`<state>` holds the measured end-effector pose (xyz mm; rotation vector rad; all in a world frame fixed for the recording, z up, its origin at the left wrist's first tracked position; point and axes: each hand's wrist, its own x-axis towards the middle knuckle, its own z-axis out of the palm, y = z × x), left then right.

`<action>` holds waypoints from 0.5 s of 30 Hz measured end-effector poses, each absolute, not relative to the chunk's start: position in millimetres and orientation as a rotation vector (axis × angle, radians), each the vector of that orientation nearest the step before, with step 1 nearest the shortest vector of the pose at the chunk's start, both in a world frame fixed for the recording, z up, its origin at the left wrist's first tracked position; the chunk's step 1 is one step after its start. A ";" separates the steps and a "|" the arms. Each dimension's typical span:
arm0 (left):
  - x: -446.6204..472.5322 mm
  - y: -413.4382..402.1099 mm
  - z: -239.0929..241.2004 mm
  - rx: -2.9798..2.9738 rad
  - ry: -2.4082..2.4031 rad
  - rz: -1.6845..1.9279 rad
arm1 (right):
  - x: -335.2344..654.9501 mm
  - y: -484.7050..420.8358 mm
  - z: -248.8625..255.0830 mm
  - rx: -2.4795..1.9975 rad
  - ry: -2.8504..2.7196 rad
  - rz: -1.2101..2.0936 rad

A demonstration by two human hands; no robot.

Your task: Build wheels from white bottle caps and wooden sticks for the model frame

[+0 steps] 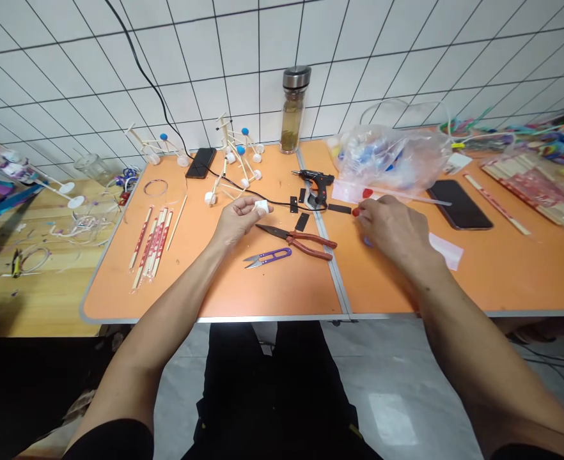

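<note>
My left hand [238, 220] pinches a small white bottle cap [261, 206] above the table's middle. Over the right half, my right hand [392, 227] reaches down with curled, slightly blurred fingers. Small red caps [368, 192] lie by its fingertips, and a blue cap [368, 241] shows partly beneath it. Whether the fingers grip one is hidden. Between the hands are red-handled pliers [311, 243], purple thread snips [268, 257], a black glue gun [315, 182] and several small black strips [302, 222]. Behind my left hand stand stick-and-cap models [236, 166].
Wrapped chopsticks [153, 246] lie at left, with a single stick [177, 222] beside them. A tea bottle [293, 112] stands by the wall. Phones [459, 204], a plastic bag [392, 153] and packed chopsticks [531, 191] occupy the right. The gun's black cord [243, 190] crosses the table.
</note>
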<state>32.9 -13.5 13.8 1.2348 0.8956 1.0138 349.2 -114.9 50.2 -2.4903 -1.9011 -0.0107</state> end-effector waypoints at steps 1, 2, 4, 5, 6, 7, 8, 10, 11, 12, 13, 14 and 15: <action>33.1 -13.4 13.7 1.226 0.888 1.007 | 347.8 -113.1 54.5 -2.452 -1.888 -0.025; 33.4 -13.5 13.7 1.216 0.882 1.001 | 343.5 -110.1 58.7 -2.367 -1.893 -0.026; 34.4 -14.3 14.1 1.198 0.875 0.992 | 325.4 -99.7 65.5 -2.071 -1.955 0.028; 34.8 -14.9 14.7 1.192 0.873 0.989 | 312.3 -92.8 67.5 -1.879 -2.032 0.107; 35.2 -15.5 15.4 1.189 0.872 0.984 | 297.7 -85.1 68.3 -1.694 -2.116 0.196; 35.3 -16.2 16.3 1.188 0.872 0.977 | 282.6 -77.4 67.5 -1.536 -2.172 0.263; 35.2 -16.8 17.3 1.187 0.875 0.968 | 268.3 -70.0 65.2 -1.410 -2.202 0.308; 34.3 -17.6 18.7 1.181 0.884 0.959 | 245.3 -58.4 56.2 -1.275 -2.206 0.349; 33.8 -17.7 18.8 1.177 0.890 0.956 | 237.8 -54.6 50.1 -1.237 -2.200 0.359; 33.2 -17.5 18.5 1.176 0.898 0.951 | 233.0 -52.1 43.7 -1.217 -2.195 0.359; 32.8 -17.2 17.8 1.182 0.906 0.941 | 230.7 -50.9 37.5 -1.213 -2.190 0.352; 32.5 -16.8 16.8 1.194 0.914 0.923 | 230.4 -50.5 31.9 -1.215 -2.186 0.340; 32.4 -16.4 15.6 1.209 0.920 0.901 | 231.6 -50.8 27.4 -1.219 -2.183 0.326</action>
